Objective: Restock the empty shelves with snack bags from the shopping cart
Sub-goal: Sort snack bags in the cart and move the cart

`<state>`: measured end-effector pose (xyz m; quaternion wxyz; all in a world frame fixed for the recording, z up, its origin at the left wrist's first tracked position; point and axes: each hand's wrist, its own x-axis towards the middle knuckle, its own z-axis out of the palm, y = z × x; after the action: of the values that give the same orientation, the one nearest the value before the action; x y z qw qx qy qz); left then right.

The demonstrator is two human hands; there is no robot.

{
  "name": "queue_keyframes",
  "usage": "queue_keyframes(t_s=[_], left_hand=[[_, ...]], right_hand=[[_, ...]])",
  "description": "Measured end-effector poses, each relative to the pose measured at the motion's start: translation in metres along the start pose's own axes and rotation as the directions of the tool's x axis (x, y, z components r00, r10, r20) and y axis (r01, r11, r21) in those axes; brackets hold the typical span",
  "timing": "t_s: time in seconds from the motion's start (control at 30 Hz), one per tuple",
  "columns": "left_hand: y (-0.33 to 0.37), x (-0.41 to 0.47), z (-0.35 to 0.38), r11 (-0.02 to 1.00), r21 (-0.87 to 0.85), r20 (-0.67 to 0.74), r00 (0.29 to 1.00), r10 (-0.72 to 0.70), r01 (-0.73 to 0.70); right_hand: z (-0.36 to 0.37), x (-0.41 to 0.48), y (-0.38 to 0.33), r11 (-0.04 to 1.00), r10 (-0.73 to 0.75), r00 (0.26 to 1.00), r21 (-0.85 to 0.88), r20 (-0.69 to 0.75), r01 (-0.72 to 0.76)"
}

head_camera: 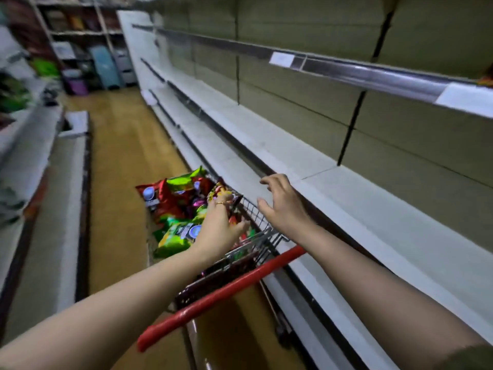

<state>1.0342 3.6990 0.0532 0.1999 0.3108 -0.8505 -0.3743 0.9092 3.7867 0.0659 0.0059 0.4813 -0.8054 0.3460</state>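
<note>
Red plastic on the handle [221, 292] of a wire shopping cart [256, 209], parked in the aisle just beside the white shelves [293, 161] on the right. Heaped in the cart basket: snack bags [173, 198] in red, lime green and yellow, some with a round pale badge on the front; printing blurred, no brand name legible. Left hand [220, 225], ring on one finger, reaching over the handle and down onto the heap, palm downward, fingers [221, 200] bent onto a yellow-and-red bag, thumb spread toward the cart's right rim; impossible to tell whether clasping a bag or merely resting on it. Right hand [282, 204] raised above the right rim of the cart, between the basket and the front edge of the nearest shelf board, its fingers apart and loosely hooked, grasping nothing. Along the upper shelf edge, a grey metal price rail [373, 76] carrying white labels [282, 59]; writing on them too smeared to read. Behind the shelf boards, dull olive back panels [426, 129]. Underfoot, yellow-brown wood-look floor [120, 156]. At the far end of the aisle, racks [80, 36] of stocked goods, out of focus. On the left, a second shelving run [40, 156] with green packages [13, 94], also blurred.
</note>
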Motion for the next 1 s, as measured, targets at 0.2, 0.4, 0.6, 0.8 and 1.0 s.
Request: queue_keyframes(t_s=[0.2,0.4,0.6,0.8,1.0], left_hand=[[-0.03,-0.052,0.031,0.971,0.084,-0.024,0.975,-0.221,0.222],[-0.083,-0.1,0.063,0.747,0.509,-0.059,0.883,-0.466,0.428],[-0.098,-0.093,0.063,0.721,0.545,-0.058,0.877,-0.476,0.428],[-0.116,-0.056,0.053,0.714,0.548,-0.096,0.88,-0.466,0.437],[-0.145,0.006,0.031,0.715,0.553,-0.101,0.887,-0.451,0.427]], right_hand=[[0.027,-0.039,0.047,0.994,0.028,0.93,-0.104,0.366,0.011],[0.045,-0.079,0.109,0.906,0.05,0.794,-0.361,0.606,0.219],[0.076,-0.065,0.118,0.881,0.004,0.819,-0.39,0.573,0.268],[0.098,-0.023,0.119,0.881,-0.016,0.826,-0.383,0.563,0.278],[0.129,0.041,0.111,0.882,0.015,0.836,-0.402,0.548,0.247]])
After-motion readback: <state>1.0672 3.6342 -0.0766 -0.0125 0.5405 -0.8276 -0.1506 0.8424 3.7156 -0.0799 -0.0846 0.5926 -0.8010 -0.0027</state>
